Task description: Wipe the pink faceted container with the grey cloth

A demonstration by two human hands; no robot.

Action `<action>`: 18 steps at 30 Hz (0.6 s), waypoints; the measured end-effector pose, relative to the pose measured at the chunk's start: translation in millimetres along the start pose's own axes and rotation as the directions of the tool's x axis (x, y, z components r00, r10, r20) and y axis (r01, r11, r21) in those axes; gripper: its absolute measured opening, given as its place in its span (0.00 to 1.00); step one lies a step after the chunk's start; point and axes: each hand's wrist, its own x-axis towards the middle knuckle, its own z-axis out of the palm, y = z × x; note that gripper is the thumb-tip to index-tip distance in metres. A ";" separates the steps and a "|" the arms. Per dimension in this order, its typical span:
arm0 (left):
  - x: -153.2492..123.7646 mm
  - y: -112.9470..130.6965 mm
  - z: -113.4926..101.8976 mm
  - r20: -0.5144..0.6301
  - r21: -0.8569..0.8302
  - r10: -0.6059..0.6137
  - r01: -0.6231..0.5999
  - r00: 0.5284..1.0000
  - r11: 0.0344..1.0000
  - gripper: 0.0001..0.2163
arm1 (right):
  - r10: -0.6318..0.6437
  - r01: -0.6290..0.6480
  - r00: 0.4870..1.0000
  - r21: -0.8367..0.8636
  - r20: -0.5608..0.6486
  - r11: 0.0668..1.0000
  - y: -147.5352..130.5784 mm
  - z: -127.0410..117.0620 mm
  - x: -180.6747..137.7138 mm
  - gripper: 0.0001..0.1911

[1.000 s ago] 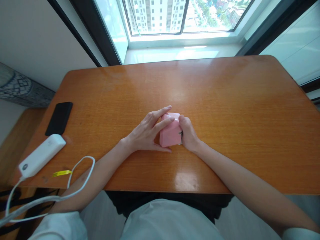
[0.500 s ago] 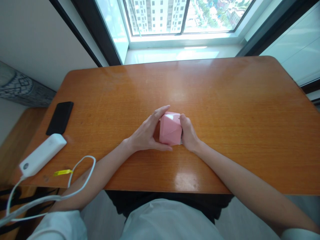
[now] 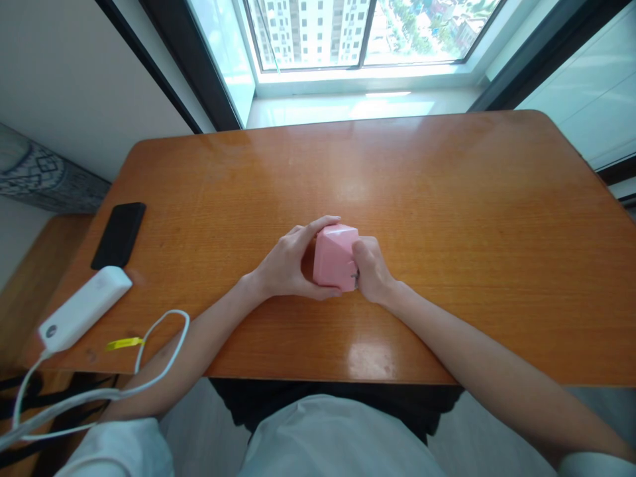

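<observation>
A small pink faceted box (image 3: 334,257) is between my two hands, over the middle of the table near its front. My left hand (image 3: 294,262) curves around its left side, fingers along the far edge and thumb along the near edge. On the right side my right hand (image 3: 373,268) grips it, thumb on top near the corner and the other fingers curled out of sight. A small dark metallic bit (image 3: 354,275) shows on the box beside my right hand; what it is I cannot make out.
On the left of the wooden table (image 3: 472,232) lie a black phone (image 3: 119,235) and a white power strip (image 3: 85,308). A white cable (image 3: 169,371) with a yellow tag (image 3: 124,343) loops over my left forearm. Beyond the far edge is a window (image 3: 362,40).
The pink box has turned slightly and shifted a little left. My right thumb has slid down and left over its side, and the metallic bit now shows more clearly.
</observation>
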 end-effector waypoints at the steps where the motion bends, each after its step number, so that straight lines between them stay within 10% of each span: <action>1: -1.2 -2.8 0.1 0.013 -0.005 -0.034 0.034 0.999 0.999 0.56 | 0.002 -0.002 1.000 0.000 0.002 1.000 -1.7 0.1 0.7 0.40; 7: -3.6 -21.2 1.0 0.018 0.025 0.157 -0.157 0.987 0.987 0.68 | 0.062 -0.062 0.998 0.034 0.013 0.997 -4.8 1.3 3.0 0.40; 11: -2.9 -19.3 -2.3 0.055 0.204 0.312 -0.316 0.949 0.927 0.56 | 0.184 -0.182 0.983 0.107 -0.008 0.977 3.9 1.0 2.0 0.41; 18: 1.5 -2.6 2.9 -0.053 -0.020 0.179 -0.180 0.982 0.983 0.53 | -0.019 0.019 1.000 -0.005 -0.001 1.000 1.3 -0.6 1.1 0.40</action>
